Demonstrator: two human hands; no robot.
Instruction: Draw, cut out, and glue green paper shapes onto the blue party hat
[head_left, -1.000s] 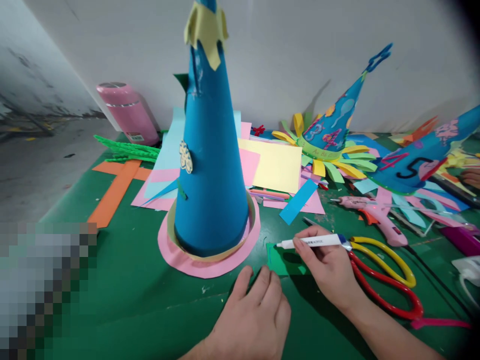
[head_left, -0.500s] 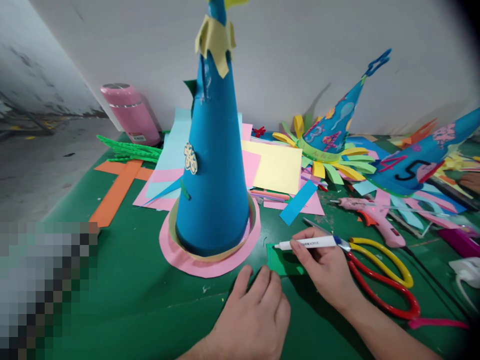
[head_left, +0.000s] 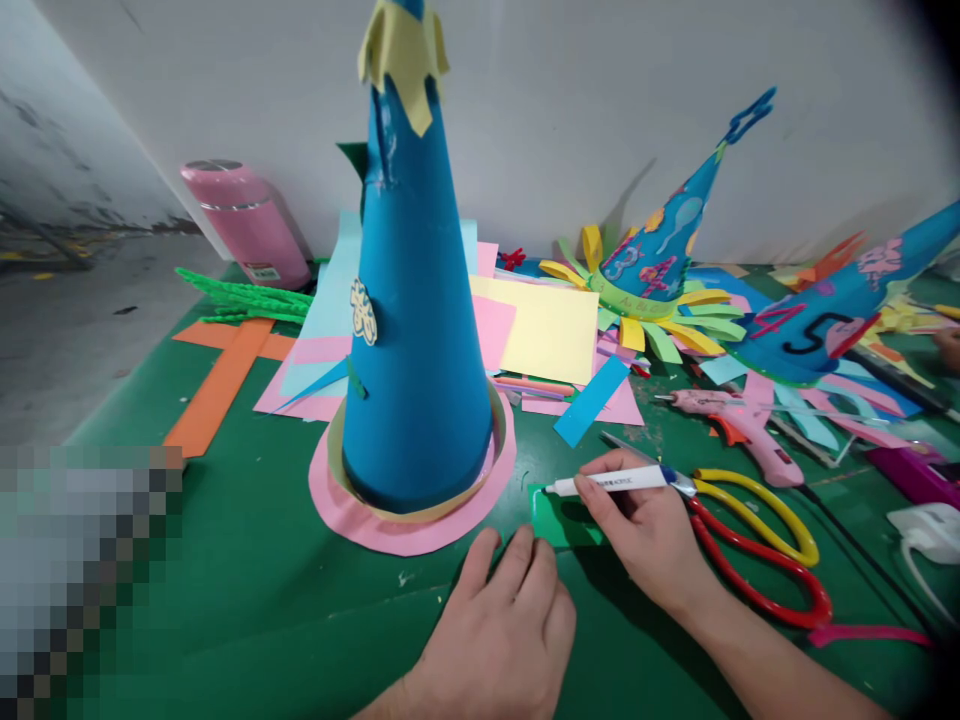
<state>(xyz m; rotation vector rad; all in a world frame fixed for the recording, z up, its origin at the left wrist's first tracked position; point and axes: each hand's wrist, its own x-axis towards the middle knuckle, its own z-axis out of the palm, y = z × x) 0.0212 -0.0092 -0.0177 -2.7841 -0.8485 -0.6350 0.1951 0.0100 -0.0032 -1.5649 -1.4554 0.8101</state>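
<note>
The green table (head_left: 247,630) is the biggest thing near you. On it, past your left hand, stands a tall blue hat (head_left: 416,330) with a pink brim. Farther back on the right are two more blue hats, one (head_left: 660,245) with yellow and green loops and one (head_left: 832,320) with a black 5. The scissors (head_left: 703,525) lie by your right hand, one handle red and one yellow. Your left hand (head_left: 506,620) is palm down, fingers a little apart and holding nothing; I can't tell if its tips press on the paper. Your right hand (head_left: 649,530) is closed around the pen, thumb and fingers pinching it. The green paper (head_left: 566,522) lies flat between your hands, right of the pink brim. The white pen (head_left: 615,482) slants with its tip at the paper's far left corner, beside a thin white line (head_left: 535,497).
</note>
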